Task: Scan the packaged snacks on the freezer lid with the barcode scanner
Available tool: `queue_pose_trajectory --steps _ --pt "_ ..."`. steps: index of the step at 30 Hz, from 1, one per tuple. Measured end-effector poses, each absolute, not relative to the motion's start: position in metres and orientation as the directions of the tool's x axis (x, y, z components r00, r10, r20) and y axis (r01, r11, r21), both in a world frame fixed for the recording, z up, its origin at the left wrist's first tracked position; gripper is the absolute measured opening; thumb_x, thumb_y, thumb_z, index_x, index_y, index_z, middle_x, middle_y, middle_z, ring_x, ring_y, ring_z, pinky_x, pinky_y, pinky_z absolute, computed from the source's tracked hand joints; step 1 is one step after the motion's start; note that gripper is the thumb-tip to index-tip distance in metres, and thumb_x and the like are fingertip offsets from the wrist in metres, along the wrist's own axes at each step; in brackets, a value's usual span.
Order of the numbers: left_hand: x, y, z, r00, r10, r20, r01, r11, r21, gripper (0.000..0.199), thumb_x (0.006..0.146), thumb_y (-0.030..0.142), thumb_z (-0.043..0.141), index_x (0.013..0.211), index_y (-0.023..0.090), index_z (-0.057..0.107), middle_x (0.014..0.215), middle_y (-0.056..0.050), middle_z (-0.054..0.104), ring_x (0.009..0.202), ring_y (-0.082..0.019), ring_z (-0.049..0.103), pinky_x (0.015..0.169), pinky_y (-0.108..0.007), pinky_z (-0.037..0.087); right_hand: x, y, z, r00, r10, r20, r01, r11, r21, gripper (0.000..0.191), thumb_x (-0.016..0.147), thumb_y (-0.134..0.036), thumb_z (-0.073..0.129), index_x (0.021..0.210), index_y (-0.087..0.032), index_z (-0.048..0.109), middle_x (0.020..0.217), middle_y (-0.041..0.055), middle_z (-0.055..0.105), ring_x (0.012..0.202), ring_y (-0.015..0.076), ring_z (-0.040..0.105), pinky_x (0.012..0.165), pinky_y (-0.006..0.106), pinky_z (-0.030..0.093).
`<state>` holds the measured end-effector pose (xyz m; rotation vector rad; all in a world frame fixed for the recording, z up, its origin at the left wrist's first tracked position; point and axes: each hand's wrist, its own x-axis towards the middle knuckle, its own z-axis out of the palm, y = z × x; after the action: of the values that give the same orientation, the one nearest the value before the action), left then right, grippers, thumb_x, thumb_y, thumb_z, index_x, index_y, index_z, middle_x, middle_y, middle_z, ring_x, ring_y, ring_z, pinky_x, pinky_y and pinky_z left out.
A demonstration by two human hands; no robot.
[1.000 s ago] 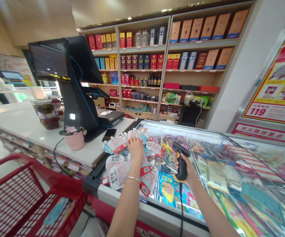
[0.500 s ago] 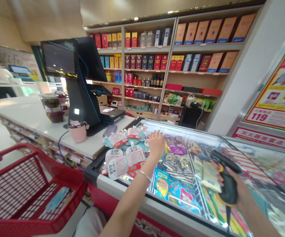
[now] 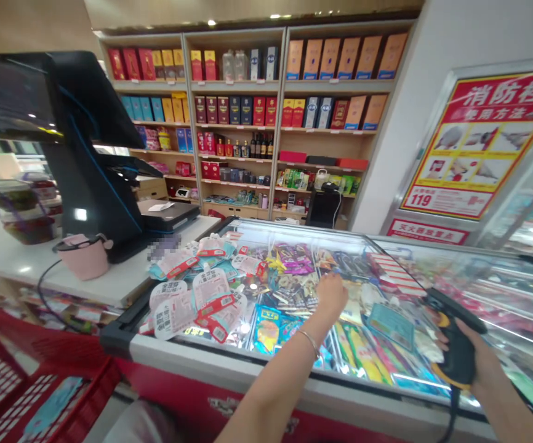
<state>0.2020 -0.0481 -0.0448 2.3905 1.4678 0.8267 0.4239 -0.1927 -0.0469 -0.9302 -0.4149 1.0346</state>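
My left hand, its fingers curled, is over the middle of the glass-topped freezer. What is inside those fingers, if anything, is hidden. Just right of it is a teal spout pouch; whether the hand touches it is unclear. A black barcode scanner with yellow trim is in my right hand, its head pointing left towards the pouch. A pile of white, red and teal spout pouches covers the left end of the freezer top.
A white counter on the left carries a black checkout terminal and a pink cup. Below stands a red shopping basket with a blue packet in it. Stocked shelves line the back wall.
My left hand has moved right, away from the pouch pile, and its fingers have curled. A teal pouch now shows near the scanner. The view has turned right.
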Motion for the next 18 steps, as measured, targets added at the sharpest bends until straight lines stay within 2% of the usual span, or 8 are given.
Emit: queue_pose_trajectory --steps 2,4,7,12,15,18 --pt "0.216 -0.051 -0.05 0.352 0.887 0.3 0.749 -0.459 0.478 0.034 0.083 0.022 0.047 0.115 0.015 0.057 0.115 -0.012 0.06 0.107 -0.021 0.055 0.093 -0.033 0.044 0.431 -0.191 -0.049 0.485 0.87 -0.087 -0.521 0.208 -0.828 0.024 0.071 -0.019 0.06 0.093 -0.021 0.07 0.07 0.0107 0.062 0.042 0.0106 0.05 0.033 0.017 0.045" --pt "0.228 -0.054 -0.053 0.357 0.897 0.262 0.753 -0.442 0.487 0.039 0.085 0.025 0.045 0.12 0.013 0.055 0.119 -0.013 0.059 0.109 -0.021 0.055 0.095 -0.033 0.042 0.438 -0.189 -0.052 0.469 0.878 -0.098 -0.516 0.182 -0.837 0.022 0.075 -0.023 0.059 0.094 -0.019 0.069 0.061 0.0068 0.059 0.041 0.0108 0.049 0.034 0.017 0.046" --pt "0.243 -0.058 -0.056 0.347 0.911 0.225 0.778 -0.413 0.473 0.047 0.087 0.037 0.043 0.125 0.01 0.053 0.127 -0.016 0.054 0.118 -0.025 0.049 0.1 -0.035 0.037 0.445 -0.185 -0.057 0.479 0.868 -0.136 -0.536 0.166 -0.827 0.021 0.077 -0.026 0.058 0.094 -0.018 0.067 0.062 0.0028 0.062 0.04 0.0095 0.049 0.033 0.016 0.046" --pt "0.261 -0.069 -0.057 0.334 0.924 0.188 0.792 -0.383 0.475 0.065 0.083 0.064 0.035 0.11 0.012 0.063 0.124 -0.016 0.054 0.12 -0.031 0.044 0.099 -0.042 0.035 0.446 -0.184 -0.065 0.488 0.858 -0.164 -0.55 0.156 -0.821 0.017 0.079 -0.025 0.059 0.092 -0.016 0.065 0.074 0.0044 0.068 0.044 0.0084 0.054 0.037 0.015 0.048" --pt "0.266 -0.079 -0.057 0.426 0.891 0.157 0.777 -0.45 0.44 0.068 0.073 0.071 0.046 0.105 0.014 0.065 0.122 -0.016 0.054 0.12 -0.033 0.043 0.1 -0.043 0.035 0.444 -0.185 -0.067 0.471 0.869 -0.152 -0.558 0.16 -0.814 0.019 0.08 -0.027 0.058 0.093 -0.015 0.066 0.072 0.0041 0.067 0.045 0.0086 0.054 0.038 0.016 0.048" --pt "0.268 -0.085 -0.058 0.482 0.871 0.09 0.787 -0.476 0.391 0.067 0.064 0.067 0.06 0.105 0.015 0.064 0.127 -0.015 0.051 0.123 -0.034 0.04 0.1 -0.043 0.034 0.44 -0.188 -0.066 0.478 0.866 -0.149 -0.55 0.163 -0.819 0.021 0.082 -0.028 0.056 0.092 -0.014 0.066 0.066 0.0033 0.065 0.044 0.009 0.053 0.037 0.016 0.046"
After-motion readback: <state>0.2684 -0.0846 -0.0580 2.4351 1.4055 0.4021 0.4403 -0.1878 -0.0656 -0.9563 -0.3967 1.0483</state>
